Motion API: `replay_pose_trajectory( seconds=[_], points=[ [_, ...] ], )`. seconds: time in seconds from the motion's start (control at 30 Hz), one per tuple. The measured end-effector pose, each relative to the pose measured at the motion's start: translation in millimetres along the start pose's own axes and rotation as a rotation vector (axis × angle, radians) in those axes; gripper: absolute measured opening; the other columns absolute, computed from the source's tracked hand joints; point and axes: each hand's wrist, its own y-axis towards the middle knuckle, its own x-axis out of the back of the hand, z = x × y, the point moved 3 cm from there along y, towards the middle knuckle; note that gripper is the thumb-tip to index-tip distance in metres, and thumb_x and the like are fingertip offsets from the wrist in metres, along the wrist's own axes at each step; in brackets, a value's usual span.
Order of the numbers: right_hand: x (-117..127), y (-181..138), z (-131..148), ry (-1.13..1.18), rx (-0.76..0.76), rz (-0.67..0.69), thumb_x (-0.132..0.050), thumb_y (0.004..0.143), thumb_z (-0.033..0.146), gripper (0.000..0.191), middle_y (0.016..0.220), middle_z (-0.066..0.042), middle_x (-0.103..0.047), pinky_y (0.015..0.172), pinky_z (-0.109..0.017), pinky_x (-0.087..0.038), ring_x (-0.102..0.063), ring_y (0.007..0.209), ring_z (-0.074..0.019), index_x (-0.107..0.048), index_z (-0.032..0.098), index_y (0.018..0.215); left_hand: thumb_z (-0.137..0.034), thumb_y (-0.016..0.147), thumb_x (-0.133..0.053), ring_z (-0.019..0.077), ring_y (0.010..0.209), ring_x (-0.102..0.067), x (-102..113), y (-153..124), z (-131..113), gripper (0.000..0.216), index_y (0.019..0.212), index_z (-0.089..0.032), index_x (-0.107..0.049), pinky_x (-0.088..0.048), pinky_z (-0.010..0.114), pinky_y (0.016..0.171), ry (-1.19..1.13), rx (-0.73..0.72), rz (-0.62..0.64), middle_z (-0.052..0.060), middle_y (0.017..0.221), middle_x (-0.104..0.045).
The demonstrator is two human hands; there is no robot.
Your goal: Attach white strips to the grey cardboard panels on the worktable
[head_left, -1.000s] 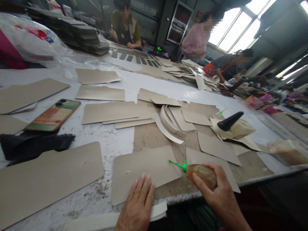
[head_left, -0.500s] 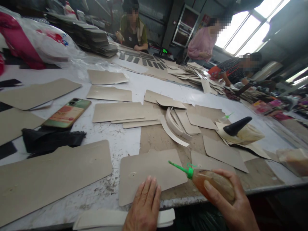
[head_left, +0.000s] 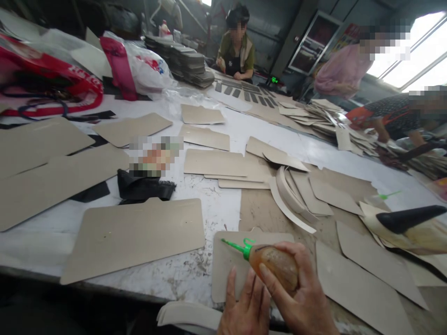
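Note:
My right hand (head_left: 305,295) is wrapped round a squeeze bottle (head_left: 274,263) of amber liquid with a green nozzle. The nozzle points left, its tip at the upper left part of a beige panel (head_left: 223,274); whether it touches cannot be told. My left hand (head_left: 246,302) lies on the same panel with its fingers stretched out, just below the bottle. The two hands partly cover this panel. Below them, curved pale strips (head_left: 192,314) lie at the table's front edge. A larger beige panel (head_left: 146,232) rests to the left.
Curved strips (head_left: 289,195) and several loose panels (head_left: 216,163) lie further back. On the right is a black-handled tool (head_left: 412,218). Black fabric (head_left: 146,186) lies left of centre, plastic bags (head_left: 146,70) behind it. A co-worker (head_left: 237,46) sits across the table; other people stand at the right.
My view has turned left, so the table's things appear further right. The bottle in my right hand has moved left, over the panel and close to my left hand, which stays flat.

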Motion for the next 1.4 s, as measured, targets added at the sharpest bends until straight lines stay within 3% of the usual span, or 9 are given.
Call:
replay_pose_trajectory(
  seconds=[0.13, 0.27, 0.7, 0.93, 1.1, 1.27, 1.4],
  points=[
    [-5, 1, 4, -0.027, 0.026, 0.022, -0.056, 0.083, 0.034, 0.024, 0.097, -0.002, -0.050, 0.077, -0.032, -0.042, -0.053, 0.088, -0.0191, -0.047, 0.024, 0.103, -0.019, 0.088, -0.045, 0.0231, 0.123, -0.045, -1, -4, 1, 0.024, 0.103, -0.017, -0.064, -0.009, 0.057, 0.114, 0.006, -0.028, 0.012, 0.005, 0.113, -0.065],
    [-2, 0, -1, -0.031, 0.008, 0.017, -0.057, 0.083, 0.034, 0.024, 0.098, -0.002, -0.049, 0.077, -0.032, -0.043, -0.052, 0.089, -0.0192, -0.048, 0.024, 0.103, -0.018, 0.087, -0.047, 0.0238, 0.117, -0.051, 0, -2, 2, 0.020, 0.095, -0.017, -0.066, -0.013, 0.059, 0.112, 0.023, -0.053, -0.019, 0.005, 0.106, -0.067],
    [33, -4, -24, -0.148, -0.051, -0.075, -0.056, 0.083, 0.037, 0.024, 0.097, -0.002, -0.049, 0.076, -0.033, -0.043, -0.052, 0.087, -0.0199, -0.049, 0.025, 0.101, -0.010, 0.087, -0.038, 0.0200, 0.097, -0.063, 6, 9, 5, 0.029, 0.086, -0.017, -0.066, -0.015, 0.056, 0.112, -0.018, -0.038, -0.068, 0.005, 0.095, -0.072],
    [47, -6, -41, -0.213, -0.027, -0.107, -0.058, 0.082, 0.037, 0.025, 0.096, -0.003, -0.048, 0.075, -0.035, -0.043, -0.051, 0.087, -0.0208, -0.048, 0.023, 0.101, -0.013, 0.089, -0.040, 0.0207, 0.102, -0.061, 3, 3, 3, 0.027, 0.092, -0.018, -0.066, -0.015, 0.056, 0.112, -0.014, -0.054, -0.009, 0.005, 0.101, -0.071],
    [36, -6, -30, -0.119, -0.052, -0.094, -0.056, 0.083, 0.033, 0.024, 0.096, -0.003, -0.048, 0.075, -0.034, -0.044, -0.052, 0.086, -0.0198, -0.048, 0.023, 0.102, -0.013, 0.089, -0.040, 0.0219, 0.115, -0.054, 2, 0, 3, 0.027, 0.093, -0.018, -0.066, -0.016, 0.057, 0.112, -0.028, -0.051, -0.013, 0.006, 0.102, -0.070],
    [11, -3, -11, -0.023, 0.016, -0.030, -0.056, 0.081, 0.027, 0.024, 0.095, -0.003, -0.049, 0.073, -0.032, -0.046, -0.053, 0.085, -0.0187, -0.048, 0.024, 0.103, -0.014, 0.088, -0.044, 0.0242, 0.130, -0.039, 1, -1, 4, 0.023, 0.094, -0.017, -0.066, -0.014, 0.058, 0.112, -0.008, -0.110, 0.030, 0.005, 0.104, -0.069],
    [10, -2, -13, -0.049, 0.065, -0.001, -0.056, 0.081, 0.025, 0.025, 0.094, -0.003, -0.049, 0.073, -0.031, -0.046, -0.053, 0.085, -0.0185, -0.047, 0.024, 0.104, -0.012, 0.089, -0.041, 0.0239, 0.130, -0.039, 1, 0, 4, 0.027, 0.088, -0.017, -0.067, -0.015, 0.057, 0.112, -0.038, -0.054, -0.052, 0.005, 0.098, -0.071]
  ],
)
